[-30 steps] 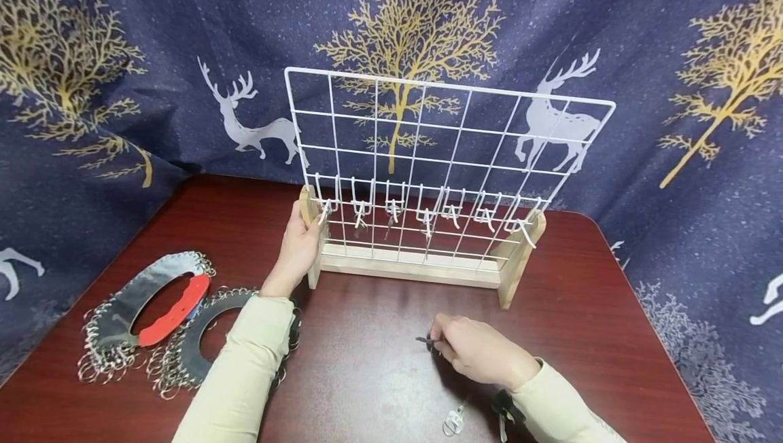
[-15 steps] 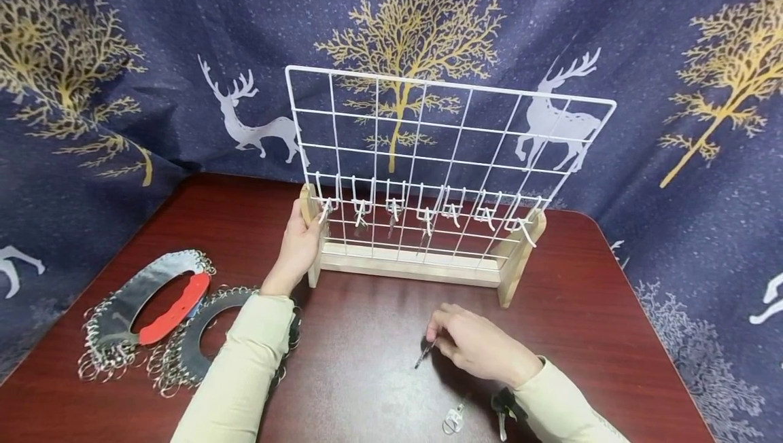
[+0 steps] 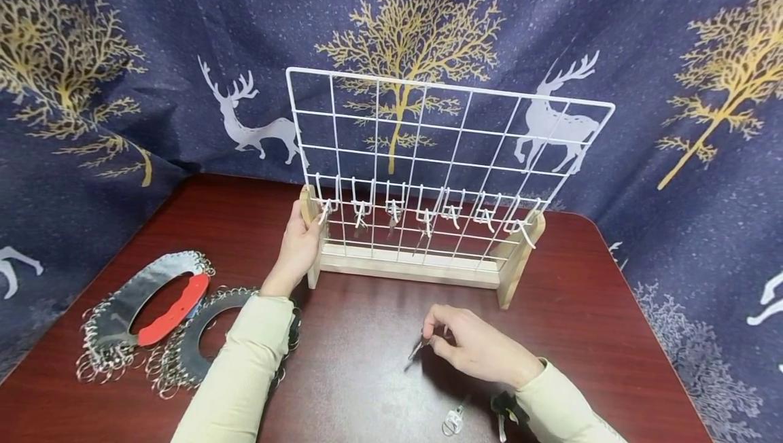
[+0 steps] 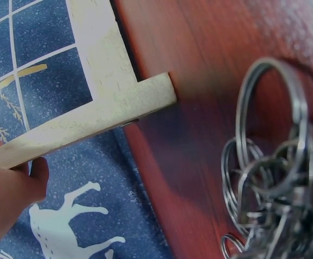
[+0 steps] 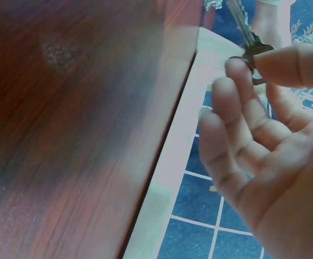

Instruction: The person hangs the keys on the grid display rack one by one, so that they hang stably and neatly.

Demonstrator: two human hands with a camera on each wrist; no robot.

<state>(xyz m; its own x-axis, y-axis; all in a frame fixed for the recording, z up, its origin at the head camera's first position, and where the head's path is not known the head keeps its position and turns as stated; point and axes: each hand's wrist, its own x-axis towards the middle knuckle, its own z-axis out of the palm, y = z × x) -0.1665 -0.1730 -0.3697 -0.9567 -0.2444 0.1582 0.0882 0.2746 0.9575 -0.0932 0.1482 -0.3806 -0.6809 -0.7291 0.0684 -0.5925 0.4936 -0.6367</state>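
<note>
My left hand point(image 3: 298, 249) grips the wooden left upright point(image 4: 118, 108) of a white wire grid rack point(image 3: 449, 87). The left wrist view shows the thumb and fingers around the wood. In front of the rack, low over the table, my right hand point(image 3: 467, 348) pinches a metal key point(image 5: 241, 24) by its dark head between thumb and fingertips. Its blade points away from the hand, down and to the left in the head view. White hooks point(image 3: 394, 208) line the lower grid, and small metal pieces, apparently keys, hang from some of them.
A key ring with a clear tag point(image 3: 453, 421) lies near the table's front. Beside the right sleeve is a dark thing with a metal piece point(image 3: 503, 426), partly hidden. Two ring-edged loops, one with a red part point(image 3: 174, 314), lie left on the dark red table point(image 3: 355, 348).
The key in my right hand has swung from pointing left to pointing down and left. The right fingers have shifted slightly left. My left hand keeps its grip on the rack.
</note>
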